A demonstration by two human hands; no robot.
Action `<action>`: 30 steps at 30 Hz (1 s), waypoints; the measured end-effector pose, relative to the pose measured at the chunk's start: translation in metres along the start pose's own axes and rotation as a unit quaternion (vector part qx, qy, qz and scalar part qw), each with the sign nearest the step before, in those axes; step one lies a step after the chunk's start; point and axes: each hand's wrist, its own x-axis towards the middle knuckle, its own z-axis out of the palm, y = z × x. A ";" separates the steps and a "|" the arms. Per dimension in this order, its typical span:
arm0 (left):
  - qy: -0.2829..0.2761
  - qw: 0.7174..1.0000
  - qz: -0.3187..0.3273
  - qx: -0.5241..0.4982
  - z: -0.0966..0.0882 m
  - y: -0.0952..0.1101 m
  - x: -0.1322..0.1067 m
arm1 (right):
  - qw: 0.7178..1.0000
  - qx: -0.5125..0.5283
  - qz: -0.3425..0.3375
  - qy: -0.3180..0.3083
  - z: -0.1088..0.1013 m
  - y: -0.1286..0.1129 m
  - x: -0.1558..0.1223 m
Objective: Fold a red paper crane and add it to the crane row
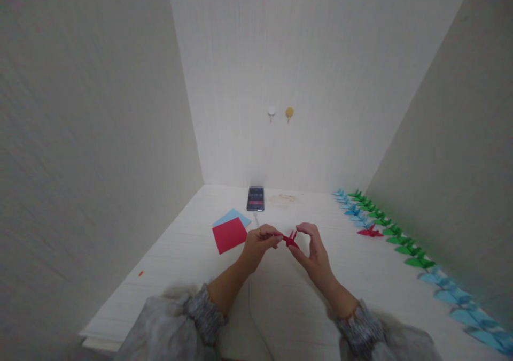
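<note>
Head view: the left hand (259,243) and right hand (313,247) both pinch a red crane (290,239) just above the table (360,286). Seemingly the wings are being spread; next calls for gentle, even pulling. Red paper (229,235) lies left.

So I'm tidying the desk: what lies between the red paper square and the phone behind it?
In the head view, a blue sheet peeks out from under the red square, then bare desk up to the phone.
</note>
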 end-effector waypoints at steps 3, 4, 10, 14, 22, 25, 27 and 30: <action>-0.015 0.999 -0.032 -0.005 0.001 -0.005 -0.001 | 0.993 -0.096 -0.049 -0.040 0.001 -0.006 0.001; -0.017 0.999 -0.036 -0.012 0.001 -0.006 -0.001 | 0.990 -0.118 -0.056 -0.052 0.002 -0.007 0.001; -0.010 0.998 -0.054 -0.030 0.001 -0.007 -0.002 | 0.987 -0.136 -0.040 -0.077 0.005 -0.006 -0.001; -0.012 0.998 -0.057 0.005 0.000 -0.005 -0.003 | 0.990 -0.122 -0.026 -0.073 0.005 -0.004 -0.002; -0.008 0.996 -0.054 0.069 0.000 -0.005 -0.004 | 0.985 -0.140 -0.076 -0.071 0.003 -0.006 -0.001; -0.007 0.995 -0.059 0.079 0.001 -0.003 -0.004 | 0.980 -0.159 -0.101 -0.064 0.003 -0.007 -0.001; -0.008 0.995 -0.058 0.082 0.001 -0.003 -0.005 | 0.978 -0.168 -0.111 -0.058 0.004 -0.007 -0.002; -0.010 0.995 -0.055 0.082 0.001 -0.003 -0.005 | 0.972 -0.187 -0.131 -0.057 0.004 -0.009 -0.003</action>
